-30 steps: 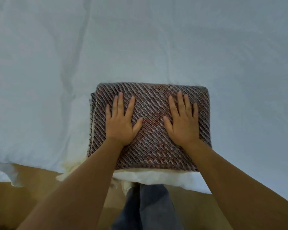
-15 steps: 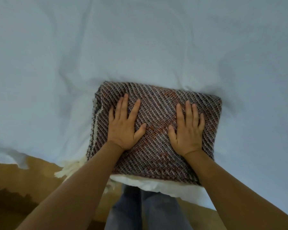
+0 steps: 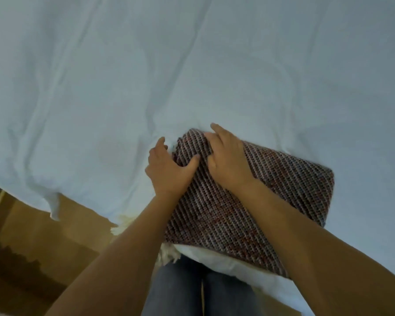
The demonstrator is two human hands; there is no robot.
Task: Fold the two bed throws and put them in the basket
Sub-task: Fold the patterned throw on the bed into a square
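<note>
Folded throw [image 3: 249,201], left hand [image 3: 169,172] and right hand [image 3: 228,160] around far corner

- One woven throw [image 3: 260,201], folded into a rectangle, striped in brown, red and grey.
- Two bare hands: left hand [image 3: 169,169] and right hand [image 3: 228,160], both at the throw's far left corner.
- One white sheet [image 3: 192,65], creased.
- One cream fringed cloth [image 3: 123,225] under the throw.
- Two legs [image 3: 180,290] in blue jeans.

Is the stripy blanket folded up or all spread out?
Folded. The woven throw lies as a compact rectangle on the white bedsheet; the left hand and right hand grip its far corner.
</note>
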